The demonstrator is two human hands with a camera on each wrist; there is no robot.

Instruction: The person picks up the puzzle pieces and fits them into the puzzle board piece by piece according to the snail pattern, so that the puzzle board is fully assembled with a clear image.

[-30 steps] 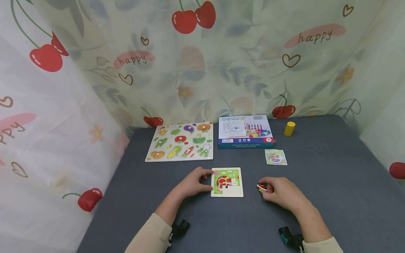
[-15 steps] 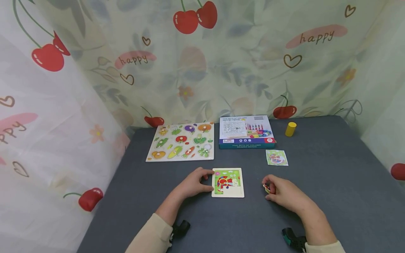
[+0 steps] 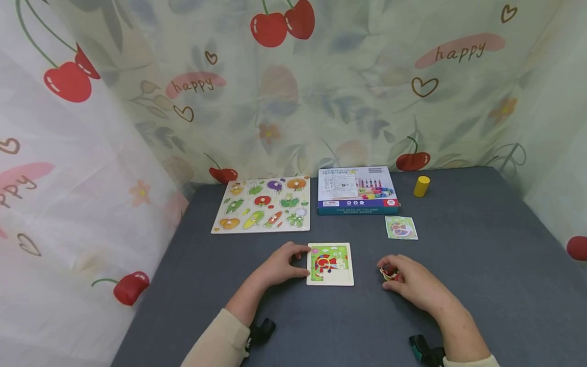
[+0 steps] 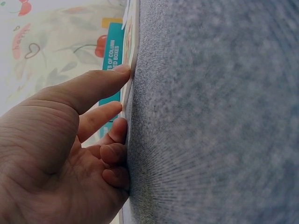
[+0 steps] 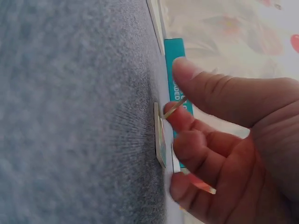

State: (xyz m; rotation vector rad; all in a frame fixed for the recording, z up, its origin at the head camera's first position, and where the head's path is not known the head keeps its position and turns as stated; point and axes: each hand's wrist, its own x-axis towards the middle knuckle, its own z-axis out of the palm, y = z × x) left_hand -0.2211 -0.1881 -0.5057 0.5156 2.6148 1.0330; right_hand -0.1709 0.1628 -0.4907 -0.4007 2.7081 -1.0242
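Observation:
A small square jigsaw puzzle board [image 3: 337,278] lies flat, its green and red picture partly filled and its lower right part bare. My left hand [image 3: 283,264] touches the board's left edge with thumb and index finger; its other fingers are bent on the cloth. To the board's right, my right hand [image 3: 410,281] holds a thin puzzle piece [image 5: 175,108], tilted, between thumb and index finger. Just under these fingertips a second puzzle piece [image 5: 160,137] lies on the table. Another red piece [image 5: 202,183] shows by the lower fingers, partly hidden.
Behind the board lie a vegetable puzzle board [image 3: 260,206] and a bead box [image 3: 357,191]. A small picture card [image 3: 401,228] rests in front of the box, and a yellow cylinder [image 3: 421,186] stands at the back right. A printed curtain [image 3: 293,117] hangs behind the table.
My right hand has shifted slightly right, away from the board, and the pieces at its fingertips have turned and spread apart. The left hand and the board keep their places.

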